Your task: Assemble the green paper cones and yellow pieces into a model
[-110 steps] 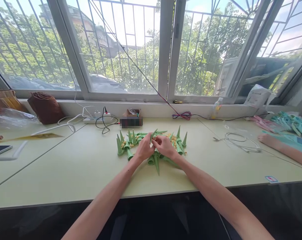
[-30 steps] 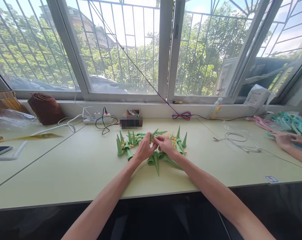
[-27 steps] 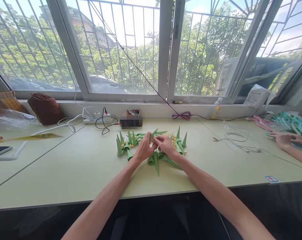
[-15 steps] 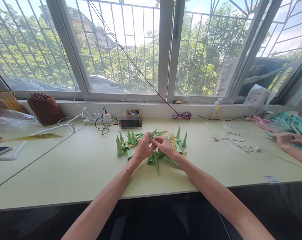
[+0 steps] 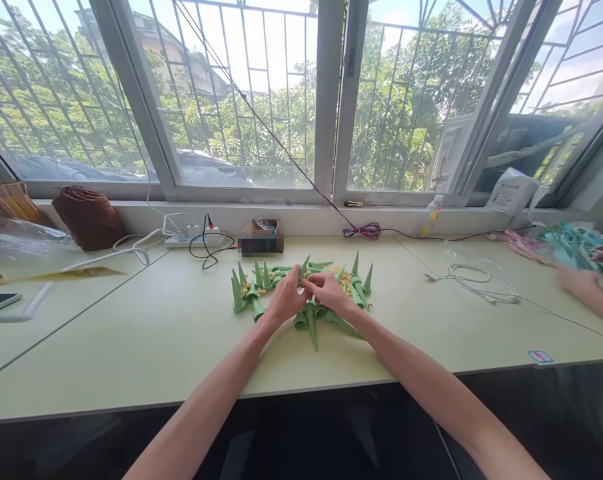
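Note:
My left hand (image 5: 287,293) is closed round a green plastic spike (image 5: 304,267), whose pointed tip sticks up above the fingers. Against it, my right hand (image 5: 328,291) is closed in a pinch at the spike's lower end; whatever lies between those fingertips is too small and hidden to make out. Several more green spikes surround both hands, some upright like the one at the right (image 5: 368,279), others lying down like the one in front (image 5: 312,328). Small yellowish pieces (image 5: 349,285) lie in loose heaps among them.
Behind the spikes stands a small open box (image 5: 275,228) near a power strip (image 5: 181,240) with cables. A coiled white cable (image 5: 481,283) lies to the right. At the far right, a co-worker's hands (image 5: 584,283) are beside turquoise items (image 5: 571,243). A phone (image 5: 0,302) lies far left.
The spike in my left hand has tilted to stand more upright. My hands stay in the same place. The co-worker's hands at the right have shifted further right.

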Available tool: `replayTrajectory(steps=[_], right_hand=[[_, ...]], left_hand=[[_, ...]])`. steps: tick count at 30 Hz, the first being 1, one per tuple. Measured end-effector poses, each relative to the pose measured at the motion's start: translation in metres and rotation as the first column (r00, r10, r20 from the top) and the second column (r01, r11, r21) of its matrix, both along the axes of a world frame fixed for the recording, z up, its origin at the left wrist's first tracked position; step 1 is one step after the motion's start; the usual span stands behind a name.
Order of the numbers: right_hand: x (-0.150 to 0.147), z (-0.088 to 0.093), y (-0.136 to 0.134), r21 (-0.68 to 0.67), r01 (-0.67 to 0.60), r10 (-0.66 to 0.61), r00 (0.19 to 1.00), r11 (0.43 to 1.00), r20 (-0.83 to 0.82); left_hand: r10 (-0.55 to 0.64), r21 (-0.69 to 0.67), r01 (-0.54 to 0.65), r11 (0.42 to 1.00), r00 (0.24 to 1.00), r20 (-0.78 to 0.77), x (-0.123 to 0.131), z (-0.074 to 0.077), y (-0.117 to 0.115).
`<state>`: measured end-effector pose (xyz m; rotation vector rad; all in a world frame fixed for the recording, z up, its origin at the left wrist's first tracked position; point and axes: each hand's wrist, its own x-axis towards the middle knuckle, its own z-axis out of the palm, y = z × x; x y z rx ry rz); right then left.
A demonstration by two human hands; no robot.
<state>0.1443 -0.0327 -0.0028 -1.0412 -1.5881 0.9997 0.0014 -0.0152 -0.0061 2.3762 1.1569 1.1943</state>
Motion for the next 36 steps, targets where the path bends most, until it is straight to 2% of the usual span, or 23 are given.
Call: replayTrajectory(steps=[14, 27, 36], right_hand=[[0.0014, 0.0015, -0.0017, 0.005, 0.019, -0.019, 1.000, 1.000, 0.013], [0.0019, -0.0025, 0.0001, 0.208, 0.087, -0.118, 0.983, 0.974, 0.139], [-0.0003, 0.0007, -0.0028, 0.280, 0.128, -0.186, 0.964, 0.951, 0.191]], left_hand=[[-0.043, -0.008, 0.043, 0.999, 0.999, 0.004, -0.0009, -0.0016, 0.0027], [-0.047, -0.009, 0.047, 0.999, 0.999, -0.002, -0.0019, -0.0016, 0.0031], [-0.049, 0.022, 0.049, 0.999, 0.999, -0.010, -0.0015, -0.0024, 0.0039]])
